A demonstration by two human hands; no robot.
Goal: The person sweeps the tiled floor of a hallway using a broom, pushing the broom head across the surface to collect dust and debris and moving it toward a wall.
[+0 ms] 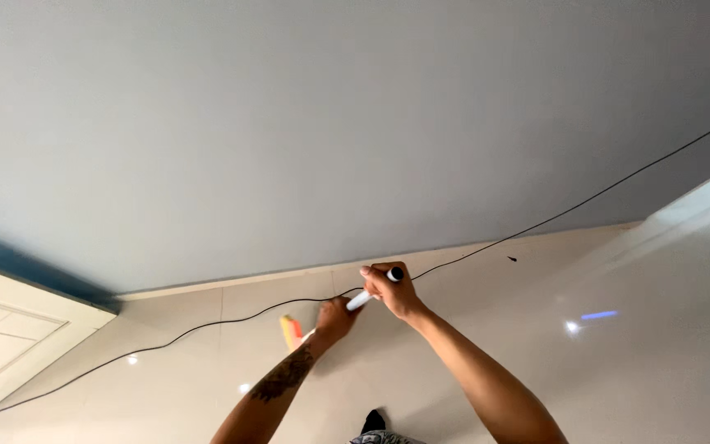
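Observation:
Both my hands grip a white pole with a black end cap [394, 274] that slants down toward the floor. My right hand [391, 289] closes around its top end, just below the cap. Lower on the shaft, my left hand [334, 319] is wrapped around the pole; its forearm carries a dark tattoo. Below the left hand an orange and yellow head [291, 332] shows on the glossy tiled floor [536, 329], partly hidden by my arm. A thin black cable [207, 326] runs across the floor under my hands.
A plain grey wall [330, 123] meets the floor along a pale skirting board [248, 282]. A white panelled door [10, 337] lies at the left. A small dark speck [511, 259] sits on the tiles. My dark shoe [374, 423] shows at the bottom.

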